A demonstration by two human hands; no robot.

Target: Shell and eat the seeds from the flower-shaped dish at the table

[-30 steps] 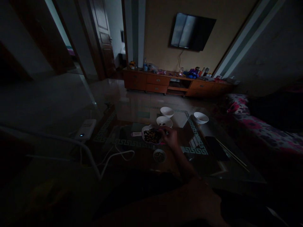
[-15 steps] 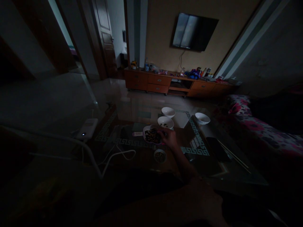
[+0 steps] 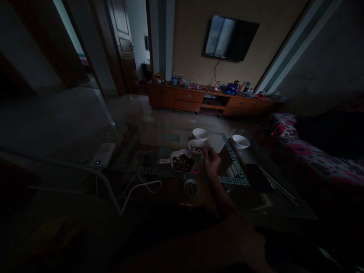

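Note:
My right hand (image 3: 212, 160) is closed in a pinch at the right rim of a white bowl (image 3: 196, 151). What its fingertips hold, if anything, is too small and dark to make out. Several small dark pieces lie in that bowl. Just left of the hand is a scalloped white dish (image 3: 171, 159) with a pink edge, heaped with mixed dark and yellowish pieces (image 3: 183, 163). A small bowl (image 3: 191, 187) of mixed bits stands nearer me. My left hand (image 3: 250, 240) seems to rest by my right forearm, low in the frame; darkness hides its fingers.
Two more white bowls stand on the glass table, one behind (image 3: 200, 134), another to the right (image 3: 241, 141). Chopsticks (image 3: 278, 185) lie beside a dark flat object (image 3: 259, 177). On the left are a white device (image 3: 102, 154) and a looping white cable (image 3: 146, 183).
My right hand has moved from the pieces in the scalloped dish up and right to the white bowl's rim. The view has shifted slightly; the dishes stay in place.

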